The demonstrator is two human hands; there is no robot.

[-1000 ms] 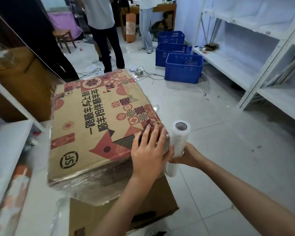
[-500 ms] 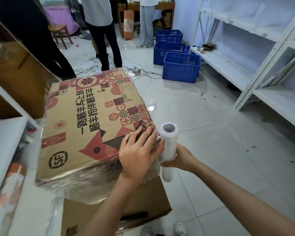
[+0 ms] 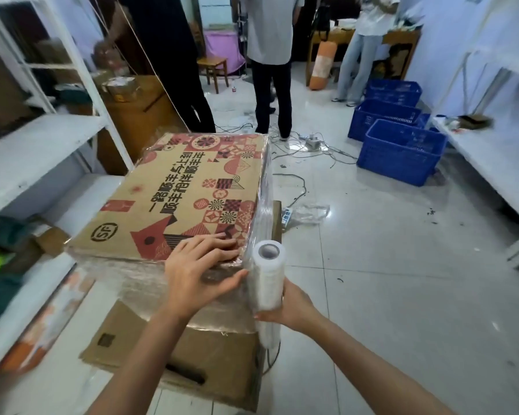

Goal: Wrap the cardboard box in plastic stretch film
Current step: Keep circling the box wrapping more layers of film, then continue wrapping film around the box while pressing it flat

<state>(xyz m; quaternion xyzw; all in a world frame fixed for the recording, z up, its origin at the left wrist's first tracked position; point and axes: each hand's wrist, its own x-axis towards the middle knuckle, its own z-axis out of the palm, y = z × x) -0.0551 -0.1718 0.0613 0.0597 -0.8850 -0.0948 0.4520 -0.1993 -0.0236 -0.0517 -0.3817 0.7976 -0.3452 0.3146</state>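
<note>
A printed cardboard box [image 3: 174,199] with red patterns and an SF logo lies flat on a plain brown box [image 3: 192,360]. Clear stretch film covers its near side and right side. My left hand [image 3: 198,271] presses flat on the box's near right corner, fingers straight on top, thumb on the filmed side. My right hand [image 3: 291,307] grips a white stretch film roll [image 3: 267,280], held upright against that corner. Film runs from the roll along the box's right side.
White metal shelves line the left [image 3: 42,139] and the right [image 3: 492,151]. Blue crates [image 3: 399,151] stand on the floor at the right. Cables and a power strip [image 3: 285,217] lie behind the box. People [image 3: 270,55] stand at the back.
The view swung left and the box now appears turned, its long side facing away. The roll stays at the near right corner, with my left hand still pressed there.
</note>
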